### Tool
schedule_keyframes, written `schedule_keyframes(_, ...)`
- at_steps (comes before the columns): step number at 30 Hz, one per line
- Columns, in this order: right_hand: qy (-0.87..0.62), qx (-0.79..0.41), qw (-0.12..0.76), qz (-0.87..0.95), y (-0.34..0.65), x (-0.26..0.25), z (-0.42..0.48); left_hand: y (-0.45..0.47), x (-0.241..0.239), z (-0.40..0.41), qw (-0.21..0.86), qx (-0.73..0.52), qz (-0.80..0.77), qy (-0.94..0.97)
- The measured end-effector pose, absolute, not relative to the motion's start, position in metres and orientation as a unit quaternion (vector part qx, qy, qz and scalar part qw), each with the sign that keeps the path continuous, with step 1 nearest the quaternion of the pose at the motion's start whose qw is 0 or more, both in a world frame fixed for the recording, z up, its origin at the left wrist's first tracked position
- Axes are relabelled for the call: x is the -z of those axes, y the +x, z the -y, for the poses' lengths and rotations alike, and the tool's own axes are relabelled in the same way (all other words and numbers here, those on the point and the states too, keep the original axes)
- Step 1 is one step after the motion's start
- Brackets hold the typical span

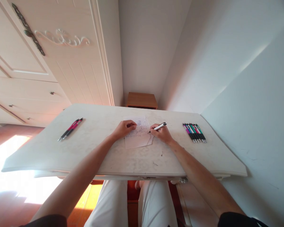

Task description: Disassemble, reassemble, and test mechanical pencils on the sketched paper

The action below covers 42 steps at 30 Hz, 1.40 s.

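A sheet of paper (138,142) lies on the white table in front of me, its upper part thick with handwriting and its right edge uneven. My right hand (161,133) is closed around a white pen (159,126) with a black clip. The pen tilts down to the left, and its dark tip is at the paper's right side; whether it touches cannot be made out. On the paper's upper left edge rests my left hand (126,128), its fingers loosely bent, with a gap between thumb and forefinger. Nothing shows between them.
Two pink and black pens (72,129) lie at the table's left. Several coloured pens (194,132) lie in a row at the right. Beyond the white table (94,116) stands a brown wooden cabinet (142,99). A white wardrobe (80,63) rises at left, and a wall (257,104) borders the right.
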State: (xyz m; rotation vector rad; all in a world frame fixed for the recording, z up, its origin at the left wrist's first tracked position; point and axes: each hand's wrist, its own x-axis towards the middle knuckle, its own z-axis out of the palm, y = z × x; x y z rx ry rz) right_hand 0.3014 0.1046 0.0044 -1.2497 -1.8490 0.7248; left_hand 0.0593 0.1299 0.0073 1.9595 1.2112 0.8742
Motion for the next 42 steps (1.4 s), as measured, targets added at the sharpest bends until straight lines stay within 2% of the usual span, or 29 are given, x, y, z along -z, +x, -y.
schedule_keyframes(22,-0.505,-0.239,0.377,0.739,0.2992,-0.0073,-0.1022,0.0589,-0.0066,-0.1304,0.336,-0.340,-0.459,0.749)
schedule_keyframes(33,-0.490,-0.270,0.376,0.738,0.3001,-0.0050,-0.1033,0.0588,-0.0058,-0.1306,0.329,-0.340,-0.459,0.752)
schedule_keyframes(42,-0.516,-0.247,0.392,0.721,0.3001,-0.0053,-0.1037,0.0575,-0.0044,-0.1311,0.334,-0.338,-0.459,0.750)
